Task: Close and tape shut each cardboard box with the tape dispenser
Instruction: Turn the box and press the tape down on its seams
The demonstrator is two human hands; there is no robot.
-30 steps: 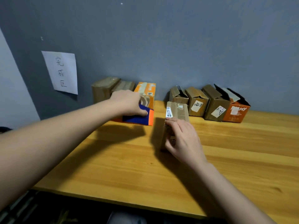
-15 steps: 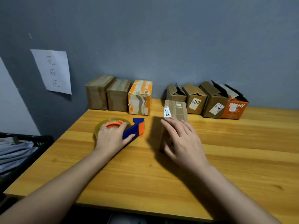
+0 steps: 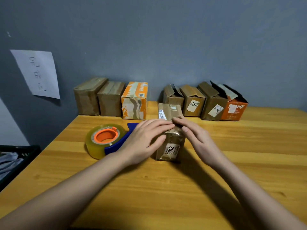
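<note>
Where wooden table (image 3: 166,188) ends, grey wall (image 3: 166,39) rises.

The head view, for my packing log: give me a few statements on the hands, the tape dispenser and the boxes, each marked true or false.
1. Both hands rest on the box with the 3012 label. True: the left hand and right hand lie on its top and sides.
2. The left hand holds the tape dispenser. False: the tape dispenser lies untouched on the table, beside that hand.
3. Four boxes at the wall stand with flaps open. True: the four right of the gap.
4. The orange and white box is open. False: its flaps are closed.
</note>
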